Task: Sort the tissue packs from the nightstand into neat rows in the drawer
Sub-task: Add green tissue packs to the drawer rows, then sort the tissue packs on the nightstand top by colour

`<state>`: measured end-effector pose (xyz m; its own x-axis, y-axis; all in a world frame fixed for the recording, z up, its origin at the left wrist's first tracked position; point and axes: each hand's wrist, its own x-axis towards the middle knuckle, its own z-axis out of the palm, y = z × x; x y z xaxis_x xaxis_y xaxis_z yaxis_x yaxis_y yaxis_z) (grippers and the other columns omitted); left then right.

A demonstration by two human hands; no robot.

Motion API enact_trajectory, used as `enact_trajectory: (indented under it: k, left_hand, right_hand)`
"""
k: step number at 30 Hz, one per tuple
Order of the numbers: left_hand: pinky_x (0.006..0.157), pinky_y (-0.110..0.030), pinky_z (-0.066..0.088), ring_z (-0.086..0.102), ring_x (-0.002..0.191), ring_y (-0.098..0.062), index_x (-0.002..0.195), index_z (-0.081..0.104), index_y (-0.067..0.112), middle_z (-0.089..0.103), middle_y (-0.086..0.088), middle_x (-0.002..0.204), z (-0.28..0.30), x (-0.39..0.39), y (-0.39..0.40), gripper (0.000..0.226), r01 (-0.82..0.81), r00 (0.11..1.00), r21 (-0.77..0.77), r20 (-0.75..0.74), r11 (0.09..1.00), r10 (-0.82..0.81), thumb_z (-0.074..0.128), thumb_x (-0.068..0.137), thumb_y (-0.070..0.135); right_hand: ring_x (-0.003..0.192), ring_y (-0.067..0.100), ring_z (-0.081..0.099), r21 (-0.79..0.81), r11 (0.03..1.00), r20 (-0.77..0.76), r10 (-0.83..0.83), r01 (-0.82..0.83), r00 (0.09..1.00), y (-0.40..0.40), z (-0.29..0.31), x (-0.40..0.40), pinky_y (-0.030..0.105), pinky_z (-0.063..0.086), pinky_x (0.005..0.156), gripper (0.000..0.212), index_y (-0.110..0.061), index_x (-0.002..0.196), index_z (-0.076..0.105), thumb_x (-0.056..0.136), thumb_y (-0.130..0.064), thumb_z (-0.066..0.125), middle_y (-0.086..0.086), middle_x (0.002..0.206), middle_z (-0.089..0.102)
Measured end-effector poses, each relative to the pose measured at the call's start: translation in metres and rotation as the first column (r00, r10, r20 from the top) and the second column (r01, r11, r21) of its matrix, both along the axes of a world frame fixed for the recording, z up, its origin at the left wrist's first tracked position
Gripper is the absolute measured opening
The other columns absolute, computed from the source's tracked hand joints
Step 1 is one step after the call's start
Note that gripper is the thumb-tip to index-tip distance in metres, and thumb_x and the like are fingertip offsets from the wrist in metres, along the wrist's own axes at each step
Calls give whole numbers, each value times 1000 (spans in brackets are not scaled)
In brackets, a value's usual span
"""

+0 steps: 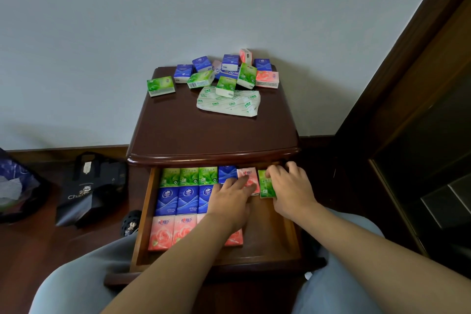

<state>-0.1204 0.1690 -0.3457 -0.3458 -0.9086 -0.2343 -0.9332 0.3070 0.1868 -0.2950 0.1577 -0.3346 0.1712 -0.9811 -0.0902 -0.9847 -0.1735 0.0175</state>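
While the left hand [230, 196] lies flat, the right hand [289, 187] grips an upright green pack [265, 186].

A dark wooden nightstand [204, 130] stands against the wall. On the rear of its top lies a loose heap of green, blue and pink tissue packs [224, 71], one green pack [161, 86] apart at the left, beside an empty white-and-green plastic wrapper [229, 103]. Its open drawer [270, 237] holds green, blue and pink rows.
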Motion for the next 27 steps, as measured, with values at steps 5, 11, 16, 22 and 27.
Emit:
enact_trajectory:
  k: [5,11,16,22,27]
  left_hand:
    - [123,-52,22,19,156,-23,156,36,40,22,8,170,0,-1,-1,57,-22,1000,34,-16,999,23,50,102,29]
    - [124,-53,21,17,156,-23,157,33,40,18,9,171,2,-1,-1,62,-27,1000,74,-12,997,28,53,100,25]
    - [124,-53,19,13,158,-24,160,29,38,14,7,173,5,-1,-2,67,-4,1000,112,3,994,3,55,100,23]
    - [126,-54,17,8,160,-25,162,22,34,7,4,174,7,-3,-2,71,38,998,145,44,989,-45,55,100,22]
    - [126,-53,17,8,160,-26,164,18,29,3,1,174,12,-3,-1,71,58,996,154,59,986,-68,52,102,25]
  right_hand:
    - [143,24,38,14,1000,-24,12,-12,1000,-2,1,1,40,35,119,59,-27,143,46,91,-27,75,-6,144,56]
    - [141,23,40,3,1000,18,-24,24,1000,-1,2,4,38,40,112,52,-28,144,49,96,-29,69,-7,146,56]
    - [136,23,44,9,1000,40,-16,16,999,2,2,3,38,43,107,55,-29,148,50,97,-31,68,-8,152,52]
    - [141,22,39,64,994,-13,86,-85,996,10,1,-9,42,40,113,62,-33,154,46,95,-41,63,-12,157,47]
    - [147,26,32,121,988,-66,104,-96,992,12,4,-11,47,33,119,64,-32,154,46,94,-48,59,-10,159,44]
